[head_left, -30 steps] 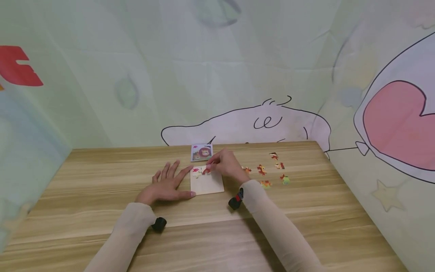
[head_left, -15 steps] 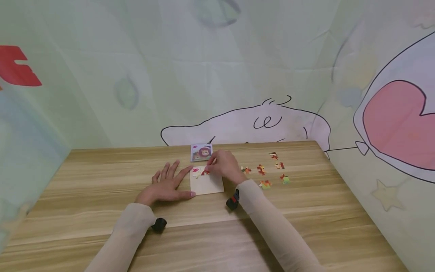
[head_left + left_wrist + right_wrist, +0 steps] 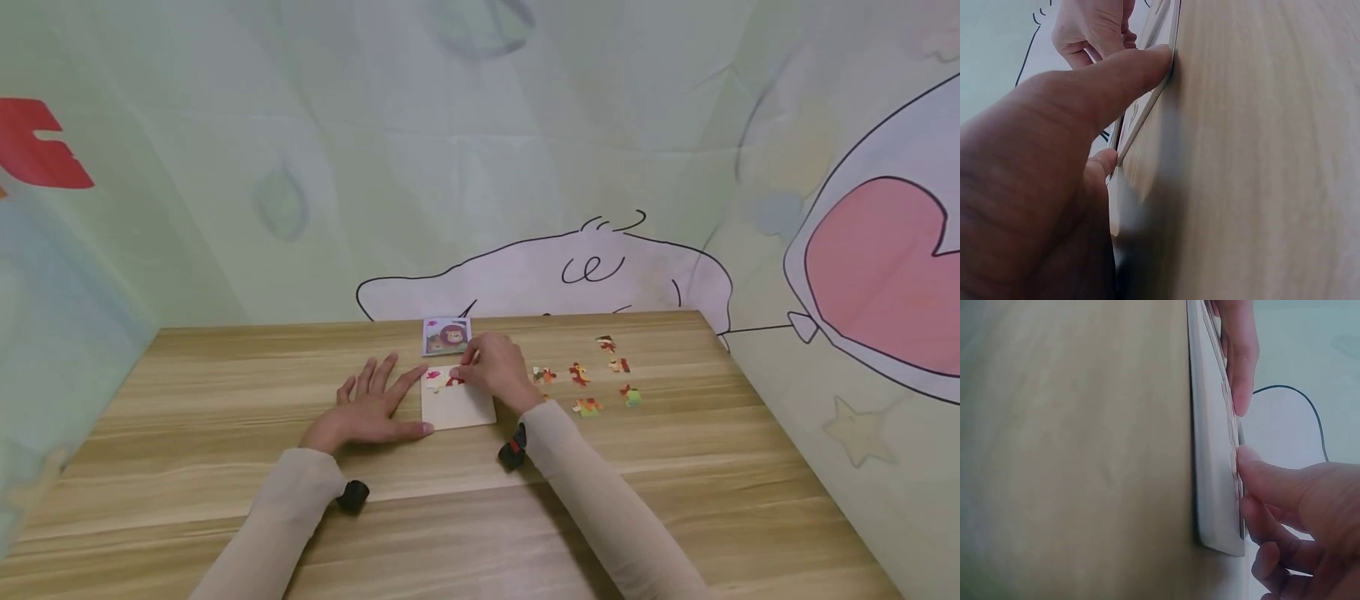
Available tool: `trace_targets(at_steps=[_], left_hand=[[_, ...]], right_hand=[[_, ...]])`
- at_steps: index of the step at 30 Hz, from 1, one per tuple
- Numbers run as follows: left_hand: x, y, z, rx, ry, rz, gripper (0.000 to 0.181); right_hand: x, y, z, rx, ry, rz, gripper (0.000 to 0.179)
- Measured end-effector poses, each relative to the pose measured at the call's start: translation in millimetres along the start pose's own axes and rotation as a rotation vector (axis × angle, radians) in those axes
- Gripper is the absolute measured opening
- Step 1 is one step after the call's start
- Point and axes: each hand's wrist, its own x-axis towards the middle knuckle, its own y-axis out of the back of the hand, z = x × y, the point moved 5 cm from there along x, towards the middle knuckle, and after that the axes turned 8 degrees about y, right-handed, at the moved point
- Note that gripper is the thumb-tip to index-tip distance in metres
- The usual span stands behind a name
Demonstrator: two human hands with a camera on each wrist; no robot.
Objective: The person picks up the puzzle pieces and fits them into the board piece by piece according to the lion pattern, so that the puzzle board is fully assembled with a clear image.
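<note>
A pale square puzzle board [image 3: 457, 410] lies flat on the table. My left hand [image 3: 367, 412] rests beside it with fingers spread, thumb and index fingertip touching its left edge. In the board's upper left corner sits a puzzle piece with a pink shape [image 3: 432, 377]. Right of that, a red and white puzzle piece [image 3: 454, 382] is partly covered by my right hand [image 3: 498, 371]. The thumb [image 3: 1266, 478] and curled index finger of that hand pinch the piece close against the board in the right wrist view; the fingers hide much of it.
A lion picture card [image 3: 446, 337] lies just behind the board. Several loose puzzle pieces [image 3: 579, 374] are scattered on the wooden table [image 3: 225, 375] to the right. A printed cloth backdrop [image 3: 300, 167] stands along the table's far edge.
My right hand has shifted slightly, its wrist a little to the left, and the thumb now covers more of the red and white puzzle piece. My left hand stays in place.
</note>
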Motion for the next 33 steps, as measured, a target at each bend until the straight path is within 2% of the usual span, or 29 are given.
trace_targets(at_steps=[9, 18, 25, 33], left_hand=[[-1.6, 1.5, 2.0, 0.007, 0.003, -0.008, 0.108], [-1.6, 1.2, 1.6, 0.017, 0.000, 0.000, 0.108], [1.5, -0.1, 0.8, 0.022, -0.009, 0.000, 0.108], [2.7, -0.6, -1.5, 0.019, -0.013, 0.005, 0.108]], right_hand=[[0.8, 1.9, 2.2, 0.029, -0.006, -0.025, 0.019], [-4.9, 23.4, 10.1, 0.176, -0.061, -0.040, 0.009], [-11.9, 45.6, 20.1, 0.152, -0.068, -0.014, 0.016], [-18.8, 68.8, 38.9, 0.114, -0.104, -0.028, 0.025]])
